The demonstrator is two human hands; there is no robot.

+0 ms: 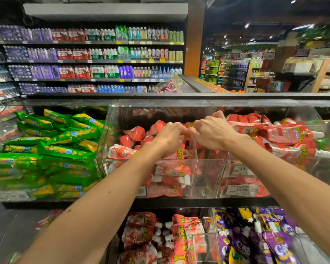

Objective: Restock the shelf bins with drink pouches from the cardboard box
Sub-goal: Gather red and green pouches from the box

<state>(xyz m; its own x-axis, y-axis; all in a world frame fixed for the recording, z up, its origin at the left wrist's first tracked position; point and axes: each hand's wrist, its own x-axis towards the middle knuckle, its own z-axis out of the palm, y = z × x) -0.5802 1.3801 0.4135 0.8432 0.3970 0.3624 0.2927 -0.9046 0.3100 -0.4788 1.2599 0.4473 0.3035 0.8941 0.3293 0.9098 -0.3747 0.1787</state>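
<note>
A clear acrylic bin on the upper shelf holds a heap of red drink pouches. Both my hands reach into its middle, side by side with knuckles touching. My left hand has its fingers curled down around a red pouch with yellow print that hangs below the palm. My right hand is curled the same way over red pouches by the bin's inner divider. The fingertips of both hands are hidden. The cardboard box is out of view.
Green pouches fill the bin to the left. On the lower shelf sit more red pouches and purple pouches. Price tags hang on the bin front. Bottled-water shelves stand behind.
</note>
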